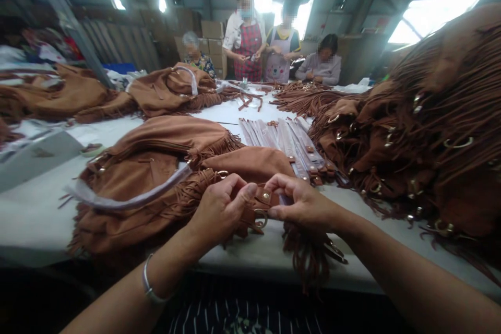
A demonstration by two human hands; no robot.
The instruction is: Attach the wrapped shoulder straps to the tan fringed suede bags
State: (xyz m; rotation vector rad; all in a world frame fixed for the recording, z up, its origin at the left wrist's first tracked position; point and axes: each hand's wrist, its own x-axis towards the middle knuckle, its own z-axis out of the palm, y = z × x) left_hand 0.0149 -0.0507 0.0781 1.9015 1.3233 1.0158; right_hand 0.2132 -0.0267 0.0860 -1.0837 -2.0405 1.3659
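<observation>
A brown suede fringed bag (156, 167) lies on the white table (35, 214) in front of me. My left hand (219, 211) is closed in a pinch on the bag's strap tab (263, 197), which bears a brass stud. Just below the tab hangs a metal ring (260, 217). My right hand (303, 203) grips the same tab from the right, fingers curled. Fringe (309, 261) dangles over the table's near edge below my right hand. A wrapped handle (129, 198) arcs across the bag.
A tall pile of brown fringed bags (430, 135) fills the right side. Wrapped straps (282, 141) lie in a row mid-table. More bags (168, 88) lie at the far left. Several people (246, 36) work at the far end. A grey box (35, 156) sits left.
</observation>
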